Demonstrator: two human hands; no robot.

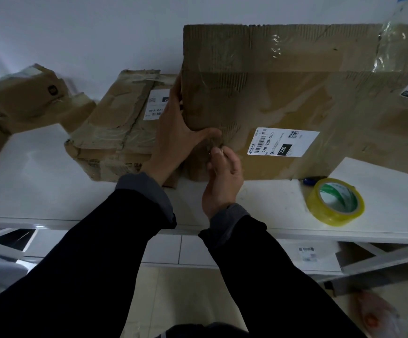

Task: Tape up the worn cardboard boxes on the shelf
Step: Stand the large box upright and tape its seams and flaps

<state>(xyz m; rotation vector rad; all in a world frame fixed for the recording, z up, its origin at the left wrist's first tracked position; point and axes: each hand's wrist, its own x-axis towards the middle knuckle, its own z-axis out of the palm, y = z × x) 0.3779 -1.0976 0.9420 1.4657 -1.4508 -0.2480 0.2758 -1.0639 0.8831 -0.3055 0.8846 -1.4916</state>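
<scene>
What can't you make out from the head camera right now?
- What the right hand pinches against the large box: fingers hide it, dim light.
- Large box's right end: cut off by the frame edge.
- Label fine print: too small.
- Tape roll loose end: not visible.

- A white wall [81, 32] rises behind the shelf.
- Pale floor tiles [185, 289] lie below.
- A grey metal brace [378, 261] runs diagonally under the shelf, at right.
- A blurred pinkish object [376, 313] sits on the floor, lower right.
</scene>
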